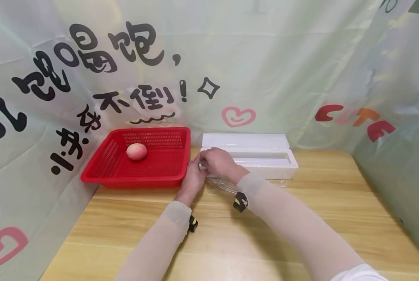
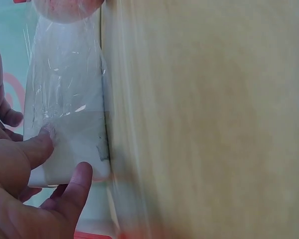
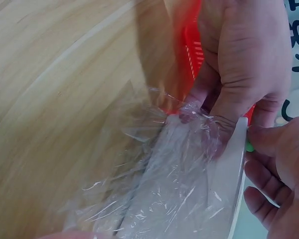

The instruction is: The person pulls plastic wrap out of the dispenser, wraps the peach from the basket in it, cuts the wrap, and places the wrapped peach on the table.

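Note:
A long white cling film box (image 1: 265, 171) lies on the table with its lid raised at the back. Clear cling film (image 3: 174, 184) spreads, crumpled, from its front. At the box's left end my left hand (image 1: 192, 179) holds the film against the white edge, thumb and fingers on either side. My right hand (image 1: 220, 162) reaches across to that same corner. There its fingers curl at the box edge, beside a small green piece (image 3: 249, 146). A round pinkish thing speckled red (image 2: 70, 9) shows, cut off, in the left wrist view; the head view hides it.
Close by on the left stands a red plastic basket (image 1: 139, 180) with one pink peach (image 1: 136, 152) in it. A printed curtain (image 1: 283, 78) hangs behind the wooden table (image 1: 336, 210) and along its sides.

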The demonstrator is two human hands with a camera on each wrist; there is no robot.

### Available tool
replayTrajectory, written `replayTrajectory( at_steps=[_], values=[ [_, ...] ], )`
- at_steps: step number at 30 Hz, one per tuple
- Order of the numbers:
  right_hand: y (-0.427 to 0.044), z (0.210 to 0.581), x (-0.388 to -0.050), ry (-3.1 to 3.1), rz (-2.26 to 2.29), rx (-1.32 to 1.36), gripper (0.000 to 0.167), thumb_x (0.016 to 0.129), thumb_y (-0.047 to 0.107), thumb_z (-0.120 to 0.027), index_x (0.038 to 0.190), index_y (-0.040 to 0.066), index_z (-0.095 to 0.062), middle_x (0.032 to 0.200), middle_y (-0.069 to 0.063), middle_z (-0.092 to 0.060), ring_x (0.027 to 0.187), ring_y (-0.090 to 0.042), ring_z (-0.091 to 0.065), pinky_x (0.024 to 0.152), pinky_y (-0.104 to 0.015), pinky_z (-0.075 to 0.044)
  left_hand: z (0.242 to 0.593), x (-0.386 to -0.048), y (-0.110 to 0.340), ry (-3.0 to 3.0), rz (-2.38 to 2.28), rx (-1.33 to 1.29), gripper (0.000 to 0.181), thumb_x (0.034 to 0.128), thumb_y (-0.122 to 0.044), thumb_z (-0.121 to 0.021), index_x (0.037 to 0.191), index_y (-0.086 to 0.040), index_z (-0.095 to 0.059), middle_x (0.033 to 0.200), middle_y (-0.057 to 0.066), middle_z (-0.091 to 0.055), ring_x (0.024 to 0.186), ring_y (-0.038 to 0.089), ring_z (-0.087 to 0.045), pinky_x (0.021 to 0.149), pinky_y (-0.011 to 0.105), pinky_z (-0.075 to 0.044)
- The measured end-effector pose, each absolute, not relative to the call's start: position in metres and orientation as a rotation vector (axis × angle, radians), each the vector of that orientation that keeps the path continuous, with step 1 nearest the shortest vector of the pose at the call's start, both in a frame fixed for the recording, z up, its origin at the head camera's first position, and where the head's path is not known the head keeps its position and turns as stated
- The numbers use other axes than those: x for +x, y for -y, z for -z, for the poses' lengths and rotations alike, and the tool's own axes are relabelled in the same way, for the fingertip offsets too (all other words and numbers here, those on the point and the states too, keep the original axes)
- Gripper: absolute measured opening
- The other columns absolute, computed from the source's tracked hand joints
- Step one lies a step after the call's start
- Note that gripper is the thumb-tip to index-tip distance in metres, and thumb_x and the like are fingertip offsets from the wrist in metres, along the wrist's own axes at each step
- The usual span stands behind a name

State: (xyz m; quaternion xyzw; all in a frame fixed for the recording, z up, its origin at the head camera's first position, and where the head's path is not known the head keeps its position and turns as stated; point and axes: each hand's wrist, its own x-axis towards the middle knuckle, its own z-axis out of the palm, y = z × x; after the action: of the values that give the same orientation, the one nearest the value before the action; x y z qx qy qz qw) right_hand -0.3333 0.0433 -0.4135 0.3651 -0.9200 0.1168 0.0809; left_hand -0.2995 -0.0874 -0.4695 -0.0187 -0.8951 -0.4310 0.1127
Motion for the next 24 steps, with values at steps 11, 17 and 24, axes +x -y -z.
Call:
replayTrajectory(
  at_steps=[11, 17, 24],
  values=[
    [-0.0468, 0.4168, -0.3366, 2.784, -0.419, 1.027, 0.018, 0.101, 0.011, -0.067, 0.117, 0.011, -0.076, 0.099, -0.003, -0.077, 0.096, -0.024, -0.069, 0.093, -0.039, -0.058, 0.4701, -0.3061, 0.0884, 2.69, 1.289, 0.004, 0.076, 0.0944, -0.009, -0.075, 0.162, -0.013, -0.042, 0.13, 0.023, -0.064, 0.122, 0.035, -0.058, 0.114, 0.047, -0.046],
    [-0.0498, 0.4144, -0.3382, 2.784, -0.446, 1.03, 0.01, 0.1, 0.01, -0.069, 0.107, 0.008, -0.076, 0.095, -0.005, -0.077, 0.095, -0.026, -0.07, 0.093, -0.041, -0.058, 0.469, -0.3087, 0.087, 2.696, 1.304, 0.018, 0.08, 0.0939, -0.012, -0.08, 0.163, -0.011, -0.04, 0.138, 0.025, -0.062, 0.127, 0.035, -0.057, 0.117, 0.045, -0.044],
    [-0.0518, 0.413, -0.341, 2.76, -0.429, 1.07, 0.007, 0.099, 0.009, -0.071, 0.102, 0.009, -0.077, 0.095, -0.005, -0.078, 0.095, -0.026, -0.072, 0.092, -0.041, -0.058, 0.467, -0.3088, 0.0861, 2.71, 1.3, 0.037, 0.081, 0.0941, -0.013, -0.08, 0.163, -0.011, -0.039, 0.144, 0.024, -0.061, 0.132, 0.036, -0.057, 0.12, 0.045, -0.043]
  ],
)
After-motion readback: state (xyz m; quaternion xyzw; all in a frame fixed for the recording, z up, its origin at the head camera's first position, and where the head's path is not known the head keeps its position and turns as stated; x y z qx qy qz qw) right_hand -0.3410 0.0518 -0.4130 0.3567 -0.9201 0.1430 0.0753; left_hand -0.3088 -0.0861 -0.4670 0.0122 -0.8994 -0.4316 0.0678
